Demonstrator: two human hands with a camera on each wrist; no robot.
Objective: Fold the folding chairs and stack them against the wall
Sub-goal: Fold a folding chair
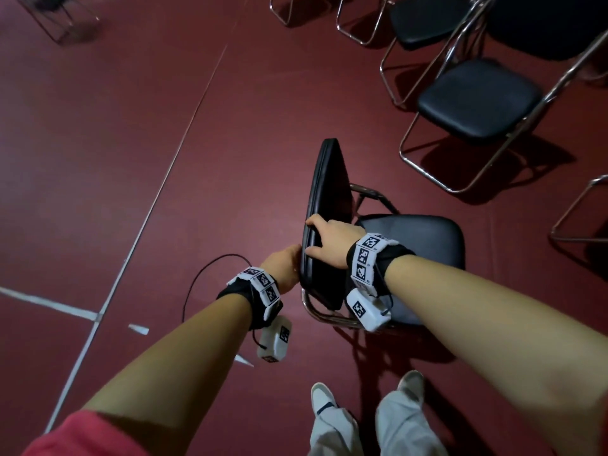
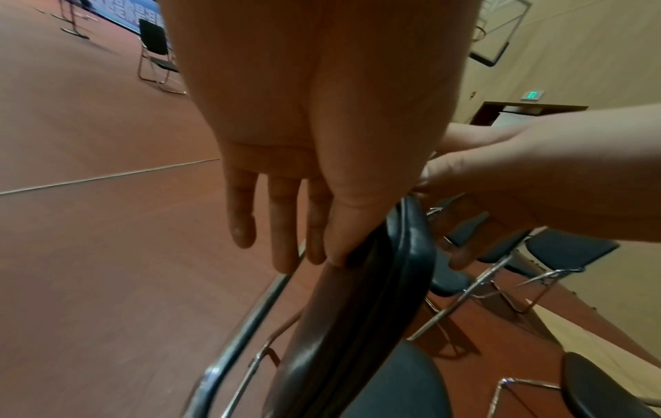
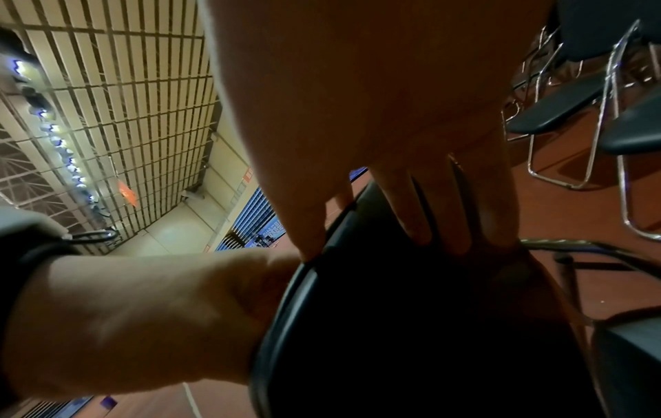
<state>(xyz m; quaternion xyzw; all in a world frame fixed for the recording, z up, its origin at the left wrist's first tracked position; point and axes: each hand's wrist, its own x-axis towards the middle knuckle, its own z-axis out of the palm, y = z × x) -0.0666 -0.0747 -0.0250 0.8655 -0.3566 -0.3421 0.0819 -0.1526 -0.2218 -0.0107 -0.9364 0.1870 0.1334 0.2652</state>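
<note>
A folding chair stands unfolded in front of me, with a black padded backrest [image 1: 329,199] and a black seat [image 1: 418,258] on a chrome frame [image 1: 329,319]. My right hand [image 1: 316,235] grips the top edge of the backrest; in the right wrist view its fingers [image 3: 447,215] lie on the front face and its thumb [image 3: 307,226] is on the rear side. My left hand [image 1: 291,258] is at the left of the backrest. In the left wrist view its fingers [image 2: 282,232] hang straight, and its thumb side touches the backrest [image 2: 404,268].
Several unfolded black chairs stand at the upper right [image 1: 477,100] [image 1: 424,21], and one more at the top left [image 1: 56,18]. White lines [image 1: 158,199] cross the red floor. A black cable [image 1: 200,278] loops near my left wrist. My feet [image 1: 324,399] are just behind the chair.
</note>
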